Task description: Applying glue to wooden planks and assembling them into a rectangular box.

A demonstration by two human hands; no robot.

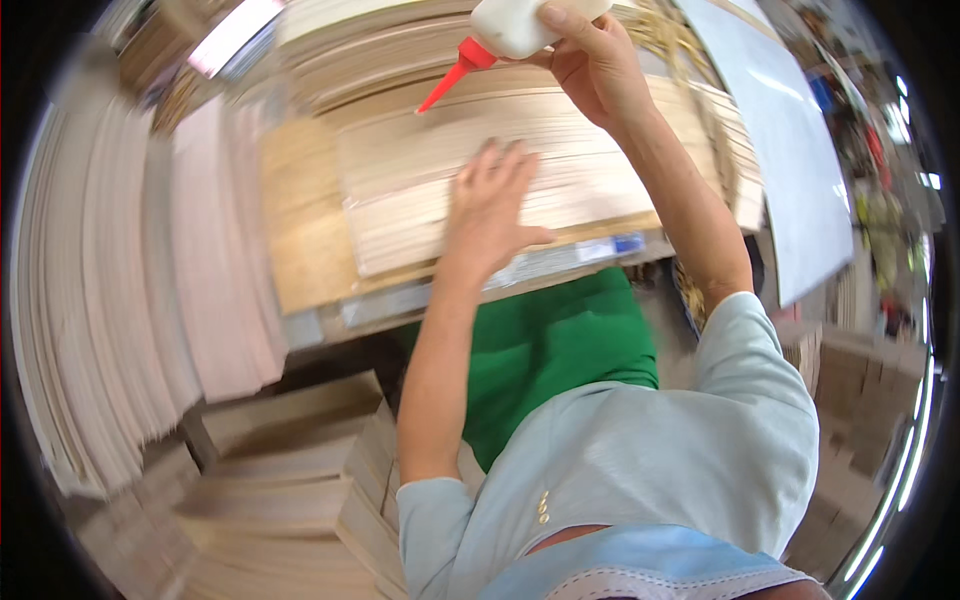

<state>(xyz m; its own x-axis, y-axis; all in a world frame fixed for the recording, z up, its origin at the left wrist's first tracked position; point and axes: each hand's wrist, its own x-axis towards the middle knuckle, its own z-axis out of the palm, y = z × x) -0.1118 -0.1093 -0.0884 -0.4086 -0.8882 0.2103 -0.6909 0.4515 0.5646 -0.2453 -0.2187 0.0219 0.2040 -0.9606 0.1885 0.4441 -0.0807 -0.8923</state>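
My right hand (595,65) grips a white squeeze bottle (515,25) with a red pointed nozzle. The bottle is tilted, and its tip points down and left over the far part of a row of pale wooden strips (590,150). Whether the tip touches the wood I cannot tell. My left hand (490,210) rests on the near strips with its fingers spread, holding nothing. Under the strips lies a light brown wooden board (305,215), bare at its left end.
Tall stacks of pale boards (220,250) stand to the left. More wooden strips (390,50) lie behind the row. A bluish-white panel (775,130) is at the right. Below left sits a pile of wooden pieces (290,480). The table's near edge (480,290) runs before my body.
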